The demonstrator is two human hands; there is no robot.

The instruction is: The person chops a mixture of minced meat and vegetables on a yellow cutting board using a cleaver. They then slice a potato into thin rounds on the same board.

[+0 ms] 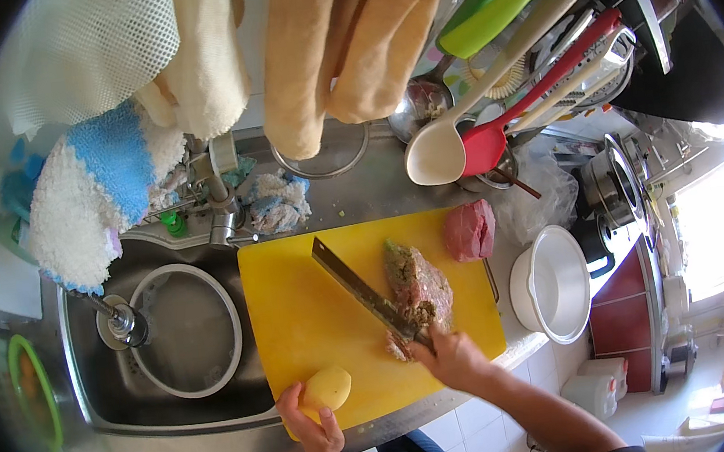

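My left hand [312,428] holds a peeled potato [328,388] over the near left corner of the yellow cutting board [305,311]. In my right hand [452,357] is the handle of a cleaver [358,286], its long blade angled up and to the left. The blade lies against a mound of minced meat [419,283] flecked with green, and partly covers it. A few bits of mince sit below the blade near my fingers. At the far right corner of the board is a piece of raw red meat [470,231].
Left of the board is a steel sink [108,391] holding a round basin [238,335] of water beneath a faucet [223,217]. A white bowl [552,285] stands right of the board. Ladles, including a red one [483,147], and tan cloths [298,60] hang above the counter.
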